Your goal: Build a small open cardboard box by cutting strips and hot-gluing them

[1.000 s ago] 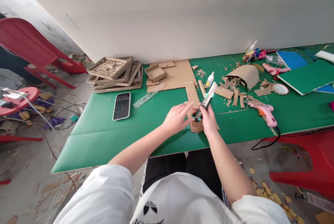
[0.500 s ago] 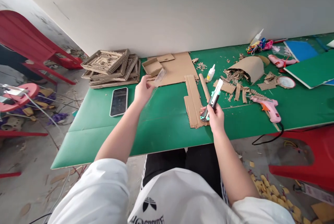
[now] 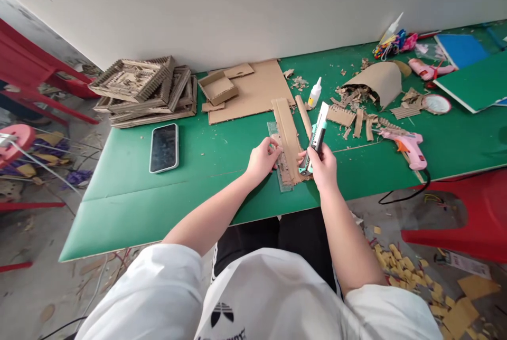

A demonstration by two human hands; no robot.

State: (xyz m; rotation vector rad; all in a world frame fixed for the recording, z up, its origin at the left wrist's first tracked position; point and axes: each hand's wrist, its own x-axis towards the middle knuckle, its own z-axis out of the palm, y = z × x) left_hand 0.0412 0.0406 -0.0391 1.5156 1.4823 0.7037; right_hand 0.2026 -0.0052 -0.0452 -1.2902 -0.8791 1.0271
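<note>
Cardboard (image 3: 287, 126) lies on the table (image 3: 198, 187) between the hands, within reach of both. The phone (image 3: 164, 148) sits well off to the left, leaving elbow room. The left hand (image 3: 261, 160) has curled fingers touching the ruler (image 3: 284, 176), pinching or pressing, I can't tell; it runs lengthwise along the cardboard's left side, apparently for alignment. The right hand's (image 3: 325, 168) fingers grasp the cutter (image 3: 317, 142), tip angled away, likely for safety.

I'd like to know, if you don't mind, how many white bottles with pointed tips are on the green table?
2. One bottle stands just beyond the utility knife; the other bottle leans at the back right, partly hidden by the colourful bundle.
</note>
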